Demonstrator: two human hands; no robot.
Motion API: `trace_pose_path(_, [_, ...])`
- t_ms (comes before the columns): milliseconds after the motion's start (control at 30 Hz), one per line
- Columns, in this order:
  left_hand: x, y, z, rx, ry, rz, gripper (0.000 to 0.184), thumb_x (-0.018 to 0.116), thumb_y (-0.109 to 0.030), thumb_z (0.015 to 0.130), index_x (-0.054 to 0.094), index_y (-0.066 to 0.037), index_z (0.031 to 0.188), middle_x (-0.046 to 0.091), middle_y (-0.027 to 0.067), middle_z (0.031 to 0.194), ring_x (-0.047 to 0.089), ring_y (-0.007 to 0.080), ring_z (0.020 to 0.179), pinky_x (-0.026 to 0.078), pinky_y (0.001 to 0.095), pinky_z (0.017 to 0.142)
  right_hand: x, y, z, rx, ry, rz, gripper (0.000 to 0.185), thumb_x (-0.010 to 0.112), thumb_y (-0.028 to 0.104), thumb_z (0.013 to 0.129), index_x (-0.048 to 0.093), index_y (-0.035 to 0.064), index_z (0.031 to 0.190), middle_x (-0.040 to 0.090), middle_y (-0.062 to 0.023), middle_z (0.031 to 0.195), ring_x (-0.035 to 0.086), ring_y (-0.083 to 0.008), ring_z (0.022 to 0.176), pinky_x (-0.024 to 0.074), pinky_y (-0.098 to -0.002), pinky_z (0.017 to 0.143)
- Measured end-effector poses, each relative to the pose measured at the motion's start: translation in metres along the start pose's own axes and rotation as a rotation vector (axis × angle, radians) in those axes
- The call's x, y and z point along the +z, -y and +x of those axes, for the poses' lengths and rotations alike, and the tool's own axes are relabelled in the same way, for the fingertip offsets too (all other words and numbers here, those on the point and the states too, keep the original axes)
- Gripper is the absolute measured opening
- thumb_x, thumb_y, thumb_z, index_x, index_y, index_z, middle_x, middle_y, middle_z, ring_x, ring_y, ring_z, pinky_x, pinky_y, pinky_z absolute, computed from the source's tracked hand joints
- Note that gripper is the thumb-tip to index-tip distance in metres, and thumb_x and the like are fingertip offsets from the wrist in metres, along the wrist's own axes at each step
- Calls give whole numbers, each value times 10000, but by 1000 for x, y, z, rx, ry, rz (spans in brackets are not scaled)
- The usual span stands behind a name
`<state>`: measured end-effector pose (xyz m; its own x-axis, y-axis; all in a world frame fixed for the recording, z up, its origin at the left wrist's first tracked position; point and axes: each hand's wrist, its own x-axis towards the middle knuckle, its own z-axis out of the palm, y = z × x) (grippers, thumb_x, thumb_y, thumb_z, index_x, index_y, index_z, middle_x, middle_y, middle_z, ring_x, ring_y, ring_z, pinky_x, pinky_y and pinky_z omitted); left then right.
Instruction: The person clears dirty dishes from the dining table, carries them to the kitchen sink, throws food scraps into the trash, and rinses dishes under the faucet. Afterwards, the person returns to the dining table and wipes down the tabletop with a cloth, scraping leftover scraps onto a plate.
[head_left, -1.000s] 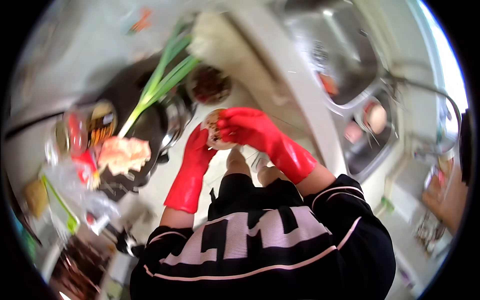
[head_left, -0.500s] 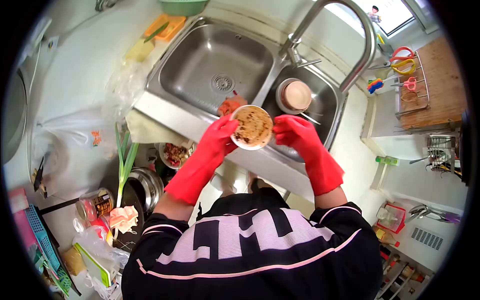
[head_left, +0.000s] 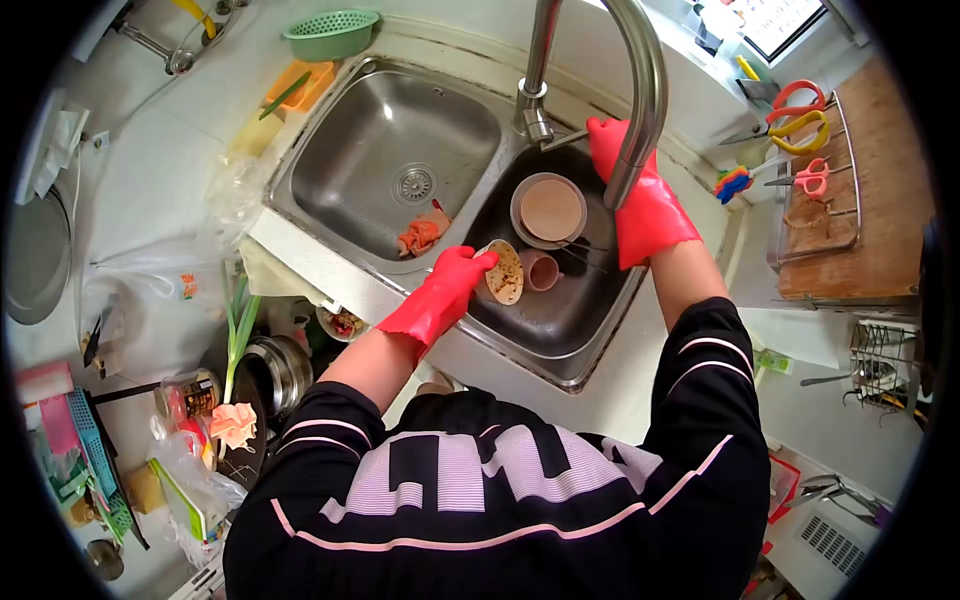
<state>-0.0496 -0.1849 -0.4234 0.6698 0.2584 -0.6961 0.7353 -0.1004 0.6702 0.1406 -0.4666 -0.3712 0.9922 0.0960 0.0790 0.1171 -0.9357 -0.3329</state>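
Observation:
Both hands wear red rubber gloves. My left hand [head_left: 447,292] grips the rim of a food-stained bowl [head_left: 504,273], tilted over the near left part of the right sink basin [head_left: 540,335]. Beside the bowl lies a pinkish cup [head_left: 541,271]. Farther back in that basin, stacked bowls [head_left: 551,210] sit with thin sticks near them. My right hand [head_left: 640,190] is at the faucet [head_left: 643,110], near its lever [head_left: 566,140]; the spout partly covers it, and its fingers look bent, but what they hold, if anything, I cannot make out.
An orange cloth [head_left: 423,232] lies in the left basin [head_left: 345,180]. Behind it stand a green colander [head_left: 331,36] and an orange tray [head_left: 300,85]. Scissors [head_left: 812,177] hang at the right by a wooden board [head_left: 870,190]. Green onions [head_left: 240,325] and a pan are at the left.
The view has turned toward the sink. My left hand has carried the bowl from in front of the body into the right basin; my right hand has left the bowl and reached to the faucet.

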Motion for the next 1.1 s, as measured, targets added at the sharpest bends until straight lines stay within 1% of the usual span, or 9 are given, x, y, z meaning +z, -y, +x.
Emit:
trace_pose_path(33, [4, 2, 3, 34, -30, 9, 775, 801, -301, 842, 447, 50, 1436, 623, 205, 1303, 652, 302, 1132, 539, 405, 900, 0, 4, 9, -42, 69, -77, 330, 460, 229, 976, 709, 81, 1134, 723, -179, 1078, 671, -410, 1018, 502, -511, 951])
trace_pose_path(200, [21, 13, 20, 132, -111, 239, 509, 808, -323, 753, 699, 50, 1082, 725, 204, 1015, 705, 295, 934, 536, 413, 797, 67, -29, 35, 33, 35, 795, 341, 458, 242, 967, 703, 53, 1109, 720, -184, 1047, 671, -401, 1018, 501, -492, 972])
trace_pose_path(400, [21, 18, 35, 118, -85, 237, 318, 803, -254, 804, 667, 18, 900, 662, 129, 835, 633, 243, 771, 493, 411, 677, 30, -6, -25, -72, -187, 82, 307, 484, 240, 1012, 724, 88, 1127, 735, -118, 959, 703, -300, 947, 563, -414, 837])
trace_pose_path(533, [23, 15, 32, 142, -70, 220, 319, 803, -255, 801, 681, 30, 878, 667, 142, 820, 632, 243, 737, 489, 409, 653, 111, -56, -78, 218, -266, 918, 285, 556, 223, 1025, 693, 34, 1189, 693, -52, 934, 681, -182, 919, 553, -290, 839])
trace_pose_path(667, [28, 19, 39, 157, -95, 317, 341, 800, -265, 800, 689, 48, 873, 662, 143, 791, 621, 239, 695, 484, 411, 632, 118, -13, -165, 1017, 147, 2280, 457, 703, 269, 939, 599, 36, 1318, 713, -119, 1131, 689, -203, 1005, 558, -358, 848])
trace_pose_path(767, [32, 12, 38, 127, -105, 402, 369, 801, -285, 796, 697, 56, 891, 661, 130, 776, 611, 232, 694, 481, 405, 644, 93, 29, -170, 407, 13, 1177, 426, 716, 260, 945, 618, -14, 1257, 715, -121, 1136, 681, -151, 927, 550, -306, 824])
trace_pose_path(867, [32, 35, 67, 97, -90, 332, 410, 809, -313, 801, 718, 59, 948, 685, 130, 828, 620, 238, 723, 485, 406, 664, 32, 51, -155, 538, 130, 1162, 268, 568, 85, 1022, 574, -66, 1243, 667, -170, 1191, 670, -273, 1099, 580, -388, 928])
trace_pose_path(1000, [37, 24, 49, 20, -73, 345, 513, 813, -356, 816, 715, 70, 1085, 706, 143, 953, 651, 246, 837, 505, 409, 724, 91, 30, -141, 474, -33, 1751, 220, 504, 15, 1036, 581, -108, 1201, 689, -172, 1110, 693, -270, 1035, 597, -345, 941])
trace_pose_path(1100, [36, 20, 33, -42, 25, 211, 554, 804, -363, 832, 693, 70, 1160, 712, 157, 1045, 672, 256, 920, 521, 409, 764, 84, 32, -145, 743, 40, 2215, 215, 492, 18, 1037, 608, -93, 1180, 705, -154, 1042, 711, -244, 944, 620, -292, 853])
